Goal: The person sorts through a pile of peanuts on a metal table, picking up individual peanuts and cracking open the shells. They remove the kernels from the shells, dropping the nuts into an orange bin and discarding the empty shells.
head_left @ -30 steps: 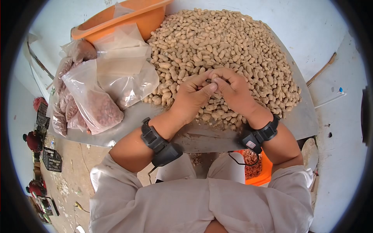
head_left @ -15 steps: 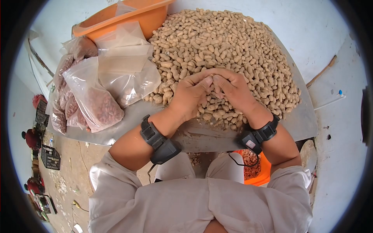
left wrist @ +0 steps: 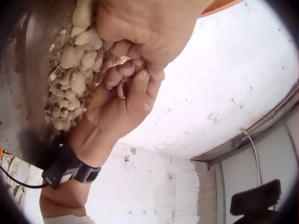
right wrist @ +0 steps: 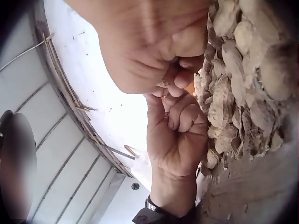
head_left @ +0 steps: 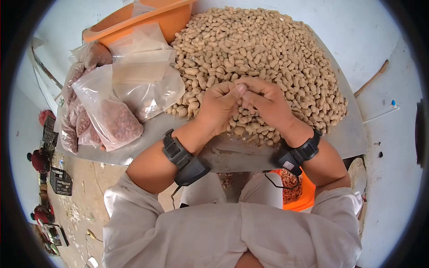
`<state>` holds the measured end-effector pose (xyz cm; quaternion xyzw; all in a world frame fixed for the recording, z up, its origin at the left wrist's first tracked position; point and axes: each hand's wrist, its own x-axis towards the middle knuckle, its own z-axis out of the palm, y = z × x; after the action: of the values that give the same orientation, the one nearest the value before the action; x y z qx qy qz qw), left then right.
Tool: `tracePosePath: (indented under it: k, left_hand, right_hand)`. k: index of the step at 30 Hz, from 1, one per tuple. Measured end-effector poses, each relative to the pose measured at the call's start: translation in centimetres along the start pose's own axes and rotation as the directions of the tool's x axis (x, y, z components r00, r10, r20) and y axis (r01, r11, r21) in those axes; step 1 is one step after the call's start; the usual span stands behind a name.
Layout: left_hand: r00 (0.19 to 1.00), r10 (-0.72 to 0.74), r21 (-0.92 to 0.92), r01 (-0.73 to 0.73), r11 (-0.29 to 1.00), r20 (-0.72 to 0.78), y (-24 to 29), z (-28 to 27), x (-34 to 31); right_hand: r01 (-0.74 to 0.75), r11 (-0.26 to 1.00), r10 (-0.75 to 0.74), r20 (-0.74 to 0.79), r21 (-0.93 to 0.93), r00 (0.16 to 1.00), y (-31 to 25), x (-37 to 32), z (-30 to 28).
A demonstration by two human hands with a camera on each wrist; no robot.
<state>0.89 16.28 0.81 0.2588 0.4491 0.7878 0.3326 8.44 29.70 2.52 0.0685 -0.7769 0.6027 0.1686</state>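
Observation:
Both hands meet fingertip to fingertip over the near edge of a heap of unshelled peanuts (head_left: 250, 49). My left hand (head_left: 219, 105) has its fingers curled in, the thumb against the right hand's fingertips. My right hand (head_left: 270, 105) curls its fingers likewise, its thumb pointing at the left thumb. In the left wrist view, a bit of peanut shell (left wrist: 121, 88) shows in the right hand's curled fingers. The right wrist view shows small brown pieces at both hands' fingertips. The fingers mostly hide the peanut worked between them.
Clear bags of reddish peanut kernels (head_left: 118, 125) lie left on the metal table (head_left: 228, 154), below an orange basin (head_left: 174, 22). An orange tub (head_left: 306, 192) holding reddish kernels stands under the table's edge. Black crates (head_left: 60, 181) and people in red are far left.
The hands stay in place over the heap while the fingers shift. The thumbs, apart half a second ago, have come close together again; the peanut heap looks much the same.

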Motion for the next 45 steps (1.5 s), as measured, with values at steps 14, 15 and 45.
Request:
tracePosePath:
  k: [14,15,45]
  left_hand:
    - [0.999,-0.015,-0.103,0.020,0.994,0.047,0.6,0.0,-0.1]
    - [0.998,-0.039,-0.148,0.046,0.988,0.047,0.5,-0.2,-0.1]
    - [0.997,-0.077,-0.314,0.070,0.947,-0.009,1.0,-1.5,0.3]
  right_hand:
    - [0.002,0.915,-0.013,0.024,0.403,1.000,0.7,0.3,-0.4]
    - [0.010,0.921,-0.023,0.029,0.390,0.999,0.6,0.3,-0.5]
    - [0.157,0.529,0.326,-0.371,0.834,0.869,0.3,1.6,-4.5]
